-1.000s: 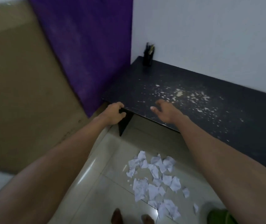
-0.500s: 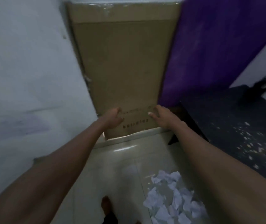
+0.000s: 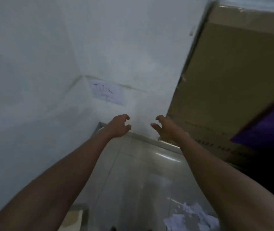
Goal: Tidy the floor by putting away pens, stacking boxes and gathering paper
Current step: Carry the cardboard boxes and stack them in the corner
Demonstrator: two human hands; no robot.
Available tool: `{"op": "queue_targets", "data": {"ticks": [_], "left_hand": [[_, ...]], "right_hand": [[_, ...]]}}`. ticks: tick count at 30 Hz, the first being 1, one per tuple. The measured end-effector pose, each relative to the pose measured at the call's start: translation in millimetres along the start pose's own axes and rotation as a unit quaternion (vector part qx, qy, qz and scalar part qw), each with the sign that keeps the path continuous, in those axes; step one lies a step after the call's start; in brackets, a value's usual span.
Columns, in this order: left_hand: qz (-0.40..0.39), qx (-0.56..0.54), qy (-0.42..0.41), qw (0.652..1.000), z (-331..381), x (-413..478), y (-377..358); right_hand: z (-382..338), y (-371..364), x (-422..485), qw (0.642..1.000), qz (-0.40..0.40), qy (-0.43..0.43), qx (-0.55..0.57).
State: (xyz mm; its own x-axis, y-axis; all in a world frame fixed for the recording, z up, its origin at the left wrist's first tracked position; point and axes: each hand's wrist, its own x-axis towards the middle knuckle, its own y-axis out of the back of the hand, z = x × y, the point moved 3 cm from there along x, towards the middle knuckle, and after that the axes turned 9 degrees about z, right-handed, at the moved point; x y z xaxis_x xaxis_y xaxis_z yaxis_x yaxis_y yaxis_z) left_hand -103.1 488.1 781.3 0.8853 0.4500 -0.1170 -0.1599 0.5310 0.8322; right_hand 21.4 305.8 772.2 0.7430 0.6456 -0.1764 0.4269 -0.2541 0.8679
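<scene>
White wall point(image 3: 58, 55) now ahead, cardboard box point(image 3: 232, 84) shifted right; left hand point(image 3: 118, 125), right hand point(image 3: 167, 129) loosely curled, empty.

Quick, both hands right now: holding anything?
Left hand: open, fingers loosely curled, holding nothing.
Right hand: open, fingers loosely curled, holding nothing.

White walls point(image 3: 49, 47) are meeting in a corner, a note point(image 3: 108, 94) is hanging there, and light is glinting off the tiled floor point(image 3: 141, 172).
</scene>
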Motion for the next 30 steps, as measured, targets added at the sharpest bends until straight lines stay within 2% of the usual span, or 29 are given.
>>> {"op": "queue_targets", "data": {"ticks": [11,17,23,30], "left_hand": [[0.078,-0.018,0.152,0.985,-172,-106,91],[0.133,-0.029,0.262,0.955,-250,-206,123],[0.190,-0.041,0.366,0.910,-286,-292,136],[0.237,-0.047,0.465,0.852,-286,-370,122]], "right_hand": [[-191,-100,20,0.984,-0.073,0.156,-0.048],[-298,-166,-5,0.957,-0.127,0.256,-0.047],[-368,-212,-36,0.917,-0.181,0.352,-0.049],[-404,-239,-70,0.859,-0.242,0.445,-0.074]]}}
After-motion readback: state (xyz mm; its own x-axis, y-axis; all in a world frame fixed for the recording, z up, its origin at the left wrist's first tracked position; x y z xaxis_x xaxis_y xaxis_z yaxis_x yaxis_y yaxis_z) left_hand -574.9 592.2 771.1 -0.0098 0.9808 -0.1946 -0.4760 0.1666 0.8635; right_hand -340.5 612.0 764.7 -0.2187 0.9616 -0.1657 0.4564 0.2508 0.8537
